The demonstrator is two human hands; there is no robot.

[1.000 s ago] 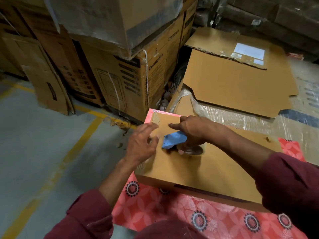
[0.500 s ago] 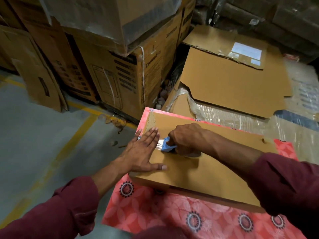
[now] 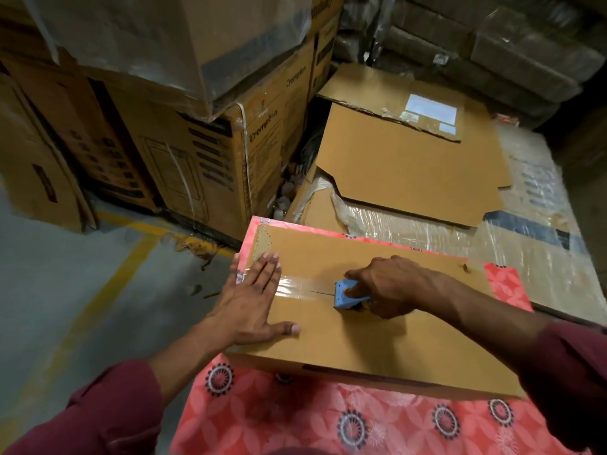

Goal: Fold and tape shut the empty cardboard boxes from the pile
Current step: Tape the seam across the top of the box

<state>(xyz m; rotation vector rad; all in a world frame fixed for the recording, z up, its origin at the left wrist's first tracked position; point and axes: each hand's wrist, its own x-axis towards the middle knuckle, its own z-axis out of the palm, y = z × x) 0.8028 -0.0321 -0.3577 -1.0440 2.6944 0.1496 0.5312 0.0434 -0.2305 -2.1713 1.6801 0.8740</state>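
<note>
In the head view, a flat brown cardboard box [image 3: 377,326] lay on a table covered by a red flowered cloth [image 3: 295,418], its far left corner reaching the cloth's far left corner and its near edge running across the middle of the cloth. The left hand [image 3: 253,300] lay palm down near the box's left edge, fingers straight and together, thumb spread along the near side, pressing the start of a strip of clear tape [image 3: 294,287] that ran rightward along the centre seam. The right hand [image 3: 384,285] was curled round a blue tape dispenser [image 3: 346,293] standing on the box top at the strip's right end, about the middle of the box, with the thumb on its upper face; the two hands were near each other but apart. Both arms wore dark red sleeves [image 3: 108,412]. Beyond the table's far edge a pile of flattened cardboard sheets [image 3: 410,165] lay over plastic-wrapped goods [image 3: 394,224], the top sheet bearing a white label [image 3: 430,108] near its far side. Left of the pile stood printed cartons [image 3: 210,159] stacked one on another, one bound with white strapping, the uppermost partly under clear film. On the left a grey floor [image 3: 65,274] showed a yellow painted line [image 3: 108,284] and some scraps just beside the cartons' base. Dark wrapped bundles [image 3: 492,44] filled the far right corner.
</note>
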